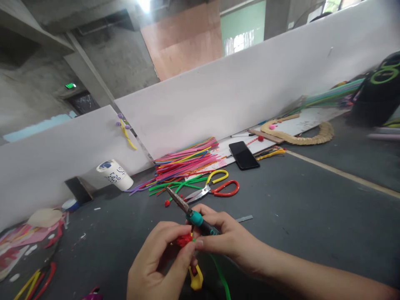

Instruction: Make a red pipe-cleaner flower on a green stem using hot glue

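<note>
My left hand pinches a small red fuzzy piece, like a flower head. My right hand grips a tool with a teal and black handle and a long, tapered, dark metal tip pointing up and left. I cannot tell its exact kind. The right fingertips also meet the red piece, where a bit of green shows. A green strip hangs below my hands, beside a yellow object with a red part. Scissors with one yellow and one red handle lie open just beyond.
Pink and multicoloured pipe cleaners lie behind the scissors, near a black phone. A white cup stands left by the white partition. A straw-coloured curved form lies right. More red and yellow handles are front left.
</note>
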### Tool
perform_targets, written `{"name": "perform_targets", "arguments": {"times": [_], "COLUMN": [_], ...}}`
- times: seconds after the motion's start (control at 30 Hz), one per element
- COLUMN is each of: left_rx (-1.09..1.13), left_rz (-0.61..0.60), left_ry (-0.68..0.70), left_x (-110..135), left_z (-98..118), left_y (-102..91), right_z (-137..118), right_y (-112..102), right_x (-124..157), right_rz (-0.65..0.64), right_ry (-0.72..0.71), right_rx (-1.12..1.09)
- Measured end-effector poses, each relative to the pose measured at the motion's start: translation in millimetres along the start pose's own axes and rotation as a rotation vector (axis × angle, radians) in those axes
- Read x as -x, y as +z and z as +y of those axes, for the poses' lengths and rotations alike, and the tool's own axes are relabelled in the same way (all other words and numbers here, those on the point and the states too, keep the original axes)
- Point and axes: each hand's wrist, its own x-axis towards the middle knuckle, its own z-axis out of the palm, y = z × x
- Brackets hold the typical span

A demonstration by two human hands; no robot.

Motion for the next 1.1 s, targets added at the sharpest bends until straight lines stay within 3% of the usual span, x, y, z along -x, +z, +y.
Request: {"name": "perform_targets", "arguments": {"times": [0.37, 0.77, 0.97, 1.1], "left_rx": [-0.151, -0.075, 0.172, 0.214], "left_rz": [0.024, 0.029, -0.094, -0.103], "left_ry": [0.07, 0.037, -0.168, -0.18], "left_x": [-4.2, -3.4, -8.3, -9.9], "left_z": [2.6, -0.7, 2.1, 2.0], "left_y": [0.5, 0.6, -1.8, -1.7], "right_z": [-4.1, -3.3, 2.5, 6.3], "right_y": [0.5, 0.6, 0.6, 2.3], "right_x": [1.5, 0.2, -0.4, 0.2], "right_rz": [0.009, 0.031, 0.063, 0.029], "right_ry": [0.003, -0.006, 0.159, 0.288], "right_rx": [0.079, 0.03, -0.262, -0.382]}}
